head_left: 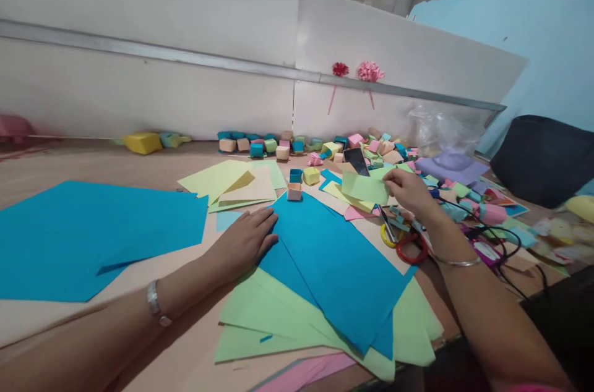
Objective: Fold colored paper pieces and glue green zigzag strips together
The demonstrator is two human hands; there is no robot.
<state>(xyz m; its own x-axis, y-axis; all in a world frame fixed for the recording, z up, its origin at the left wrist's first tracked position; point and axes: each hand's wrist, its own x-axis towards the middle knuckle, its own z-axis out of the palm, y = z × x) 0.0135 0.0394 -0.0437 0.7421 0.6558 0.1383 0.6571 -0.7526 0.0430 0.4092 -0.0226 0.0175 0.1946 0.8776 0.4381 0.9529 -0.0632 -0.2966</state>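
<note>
Your right hand (pixel 411 191) pinches the pale green paper (pixel 364 187) at two o'clock from your flat, ungrasping left hand (pixel 253 232); dragging it toward six o'clock could snag the yellow-handled scissors (pixel 388 226).

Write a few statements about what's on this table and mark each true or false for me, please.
1. The right hand holds green paper. True.
2. The left hand holds a pen. False: the left hand lies with its fingertips on blue paper.
3. The scissors lie nearer the left hand. False: the scissors lie nearer the right hand.
4. A peach box stands in front of a blue box. True.
</note>
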